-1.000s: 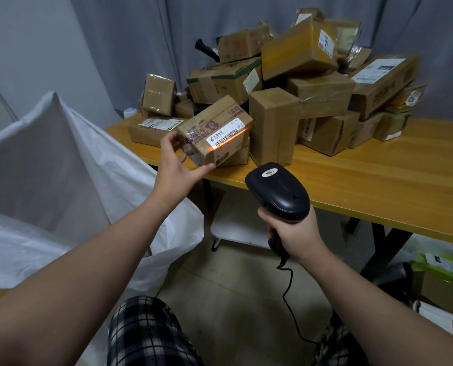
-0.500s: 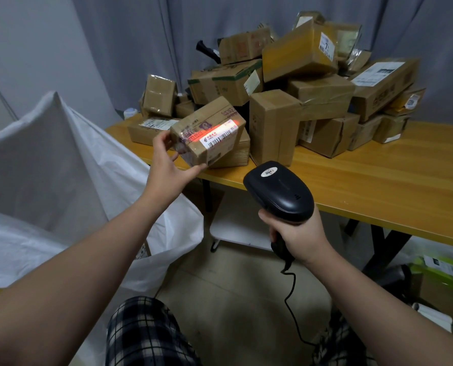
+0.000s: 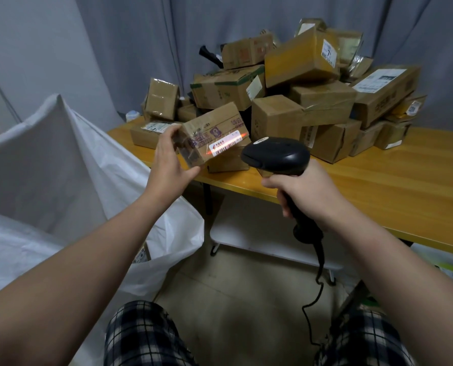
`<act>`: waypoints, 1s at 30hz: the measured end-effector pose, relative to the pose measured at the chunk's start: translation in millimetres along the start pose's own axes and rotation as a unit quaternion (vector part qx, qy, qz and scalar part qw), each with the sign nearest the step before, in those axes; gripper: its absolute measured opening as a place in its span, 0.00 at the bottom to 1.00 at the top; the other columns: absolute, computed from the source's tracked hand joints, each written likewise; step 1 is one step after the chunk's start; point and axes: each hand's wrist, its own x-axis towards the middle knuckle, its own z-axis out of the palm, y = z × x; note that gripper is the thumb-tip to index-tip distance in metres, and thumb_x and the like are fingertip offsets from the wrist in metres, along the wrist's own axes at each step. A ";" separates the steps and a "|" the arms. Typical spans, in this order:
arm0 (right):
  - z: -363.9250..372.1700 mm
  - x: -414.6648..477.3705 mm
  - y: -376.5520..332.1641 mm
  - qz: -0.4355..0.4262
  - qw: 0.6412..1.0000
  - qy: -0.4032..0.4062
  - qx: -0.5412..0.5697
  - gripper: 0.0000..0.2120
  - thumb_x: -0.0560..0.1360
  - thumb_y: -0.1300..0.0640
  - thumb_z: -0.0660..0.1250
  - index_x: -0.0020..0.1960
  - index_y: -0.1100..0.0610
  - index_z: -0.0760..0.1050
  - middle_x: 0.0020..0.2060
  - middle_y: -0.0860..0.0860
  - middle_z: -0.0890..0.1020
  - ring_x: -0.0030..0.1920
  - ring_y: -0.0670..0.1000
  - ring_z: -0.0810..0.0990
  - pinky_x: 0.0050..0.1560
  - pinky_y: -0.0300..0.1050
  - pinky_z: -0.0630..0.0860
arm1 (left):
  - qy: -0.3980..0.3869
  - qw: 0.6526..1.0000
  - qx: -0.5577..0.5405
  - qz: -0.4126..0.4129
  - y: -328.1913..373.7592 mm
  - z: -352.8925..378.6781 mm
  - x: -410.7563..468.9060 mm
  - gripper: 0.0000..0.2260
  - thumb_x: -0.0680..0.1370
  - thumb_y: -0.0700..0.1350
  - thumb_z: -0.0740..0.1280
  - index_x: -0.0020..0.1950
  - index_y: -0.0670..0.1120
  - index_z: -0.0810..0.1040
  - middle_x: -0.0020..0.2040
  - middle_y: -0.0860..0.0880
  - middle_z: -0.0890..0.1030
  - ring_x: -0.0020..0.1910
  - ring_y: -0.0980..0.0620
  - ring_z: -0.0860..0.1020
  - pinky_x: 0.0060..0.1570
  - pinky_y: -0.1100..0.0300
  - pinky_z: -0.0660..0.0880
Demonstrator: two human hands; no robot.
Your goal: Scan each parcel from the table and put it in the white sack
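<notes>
Head view, entries running from largest to smallest.

1. White sack (image 3: 48,159): standing open on my left, its rim sagging just beside the table's near corner. I am judging it placed there so that each scanned parcel is needing only a short swing across.
2. Table (image 3: 378,186): carrying the unscanned stock within my reach.
3. Parcel pile (image 3: 299,107): lying heaped and tilted at the back of the table, waiting its turn.
4. Held parcel (image 3: 215,128): hanging in the air over the table's near edge, in front of the pile, tilted so that its labelled face is turning toward the reader.
5. Left grip (image 3: 170,159): curling round the parcel's left end only, thumb underneath, leaving the label uncovered.
6. Right grip (image 3: 304,191): wrapping fully round the scanner handle, forefinger lying at the front.
7. Scanner (image 3: 275,154): pointing its head at the parcel, just beside it.
8. Label (image 3: 228,145): catching a red beam line across its barcode.
</notes>
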 end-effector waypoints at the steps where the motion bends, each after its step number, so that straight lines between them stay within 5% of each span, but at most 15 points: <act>1: -0.9 -2.1 0.8 0.002 1.000 -0.003 0.004 0.15 0.73 0.55 0.71 0.33 0.64 0.76 0.22 0.54 0.75 0.22 0.53 0.75 0.27 0.42 0.71 | 0.000 1.000 0.002 0.001 -0.9 -0.1 -0.2 0.39 0.68 0.44 0.78 0.72 0.48 0.59 0.69 0.48 0.68 0.68 0.51 0.69 0.68 0.52 0.69; 8: -5.7 -11.9 8.5 0.004 1.000 -0.012 0.026 0.14 0.73 0.58 0.70 0.49 0.70 0.78 0.22 0.56 0.74 0.21 0.53 0.73 0.25 0.40 0.70 | 0.013 1.000 0.020 0.004 -6.3 -2.8 1.3 0.39 0.68 0.42 0.78 0.72 0.46 0.60 0.69 0.46 0.68 0.68 0.50 0.68 0.69 0.50 0.68; 15: -0.3 -11.5 12.4 -0.019 0.999 -0.007 0.049 0.13 0.73 0.59 0.71 0.32 0.61 0.75 0.22 0.55 0.75 0.22 0.54 0.73 0.27 0.43 0.71 | 0.007 1.000 0.024 0.008 -5.1 -6.1 -3.6 0.38 0.68 0.43 0.77 0.72 0.47 0.60 0.69 0.47 0.67 0.68 0.51 0.68 0.68 0.52 0.69; 30: 110.6 59.8 18.4 -0.048 0.979 -0.168 0.108 0.11 0.74 0.64 0.70 0.33 0.59 0.74 0.23 0.55 0.74 0.23 0.52 0.74 0.28 0.46 0.73 | 0.102 0.988 -0.032 -0.110 -75.0 -53.1 -54.7 0.38 0.66 0.45 0.80 0.69 0.46 0.61 0.65 0.51 0.69 0.64 0.56 0.70 0.66 0.56 0.70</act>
